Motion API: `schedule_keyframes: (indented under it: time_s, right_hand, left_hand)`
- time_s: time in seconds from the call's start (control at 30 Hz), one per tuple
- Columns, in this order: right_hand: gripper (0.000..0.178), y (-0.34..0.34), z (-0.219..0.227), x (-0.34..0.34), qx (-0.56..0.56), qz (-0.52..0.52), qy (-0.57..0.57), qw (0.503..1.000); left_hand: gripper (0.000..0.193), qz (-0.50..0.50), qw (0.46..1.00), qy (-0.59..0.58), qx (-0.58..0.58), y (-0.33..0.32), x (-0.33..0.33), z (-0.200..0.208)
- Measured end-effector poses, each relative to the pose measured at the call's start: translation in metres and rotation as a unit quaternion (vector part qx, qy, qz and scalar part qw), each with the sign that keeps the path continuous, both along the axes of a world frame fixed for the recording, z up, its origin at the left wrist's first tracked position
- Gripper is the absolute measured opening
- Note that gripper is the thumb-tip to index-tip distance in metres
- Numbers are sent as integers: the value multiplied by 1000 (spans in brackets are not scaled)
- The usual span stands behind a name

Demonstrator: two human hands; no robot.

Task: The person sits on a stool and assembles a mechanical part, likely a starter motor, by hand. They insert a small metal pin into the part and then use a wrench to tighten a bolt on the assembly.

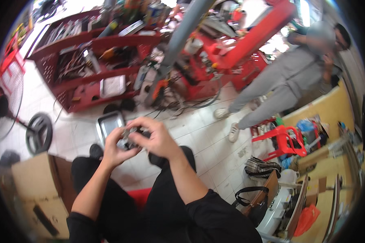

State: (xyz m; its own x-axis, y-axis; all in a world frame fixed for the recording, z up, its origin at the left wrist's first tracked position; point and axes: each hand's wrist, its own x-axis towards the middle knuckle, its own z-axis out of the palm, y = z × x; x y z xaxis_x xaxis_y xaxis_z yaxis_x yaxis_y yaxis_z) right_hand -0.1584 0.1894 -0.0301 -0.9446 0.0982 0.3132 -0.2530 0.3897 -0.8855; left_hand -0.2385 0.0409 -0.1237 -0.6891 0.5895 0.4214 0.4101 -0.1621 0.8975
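Note:
Both of my hands meet above my knees around a small greyish metal part [127, 137], mostly hidden by the fingers and too blurred to name. My left hand [115, 149] grips it from the left, its thumb underneath. From the right, my right hand [157, 139] closes on it with curled fingers and thumb. Just beyond the hands, on the tiled floor, lies a shallow metal tray [105, 123], partly covered by my left fingers.
A red tool cart [69, 95] full of tools stands ahead, beside a grey post [178, 44] and red lift arm [255, 36]. A person in grey [280, 77] sits at right near a red plastic stool [282, 139]. Cardboard boxes [34, 178] and a fan [12, 101] are left.

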Motion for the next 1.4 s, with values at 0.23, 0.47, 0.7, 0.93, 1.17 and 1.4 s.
schedule_keyframes:
  time_s: [0.23, 0.47, 0.7, 0.93, 1.17, 1.4]
  right_hand:
    - [27, 0, -16, 0, -8, 1, 8, 1000]
    - [29, -6, -38, -7, -115, 4, -48, 992]
    - [26, -3, -49, -6, -137, -8, -56, 989]
    - [31, 4, -49, -9, -15, 24, -19, 999]
    - [25, -5, -48, -8, -119, -6, -43, 992]
    - [27, -2, -55, -8, -100, -9, -42, 994]
  left_hand:
    - [63, -35, 998, 15, -45, -6, -3, 1]
    - [62, -30, 998, 8, -55, -12, -9, -13]
    - [63, -24, 997, 37, -63, -11, -11, -18]
    - [63, -27, 997, 26, -74, -11, -12, -19]
    - [60, -28, 997, 32, -59, -10, -12, -19]
    - [54, -30, 998, 14, -50, -8, -11, -21]
